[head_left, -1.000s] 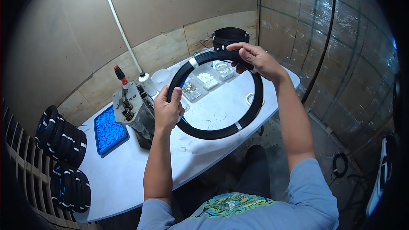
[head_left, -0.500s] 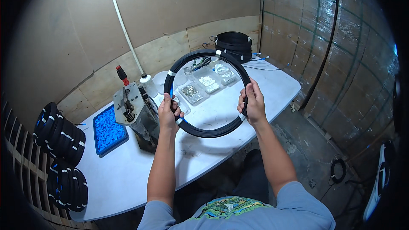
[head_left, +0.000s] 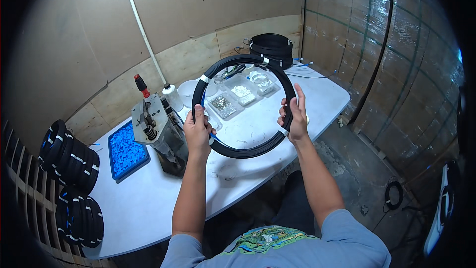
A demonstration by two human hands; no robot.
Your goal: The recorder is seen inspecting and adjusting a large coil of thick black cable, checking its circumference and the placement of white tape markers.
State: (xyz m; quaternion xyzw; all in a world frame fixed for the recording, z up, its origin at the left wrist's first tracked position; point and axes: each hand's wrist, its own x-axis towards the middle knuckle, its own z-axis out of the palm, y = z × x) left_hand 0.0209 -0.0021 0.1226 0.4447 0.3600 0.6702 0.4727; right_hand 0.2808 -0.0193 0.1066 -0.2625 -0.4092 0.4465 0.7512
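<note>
A large round coil of black cable is held up over the near part of the table, with white bands around it at several points. My left hand grips its left side, thumb in front and fingers wrapped around. A short blue cable end shows beside those fingers. On the right side of the ring, my right hand holds it between thumb and curled fingers, while one finger points up off the cable. Part of that hand's grip is hidden behind the coil.
On the white table stand a metal press, a blue tray of small blue parts, a white bottle and clear boxes of small parts. More coils are stacked at left and at the back.
The coil has turned slightly clockwise; its top bands sit further right. My right hand's grip has loosened a little, with one finger lifting. My left hand has moved up slightly.
</note>
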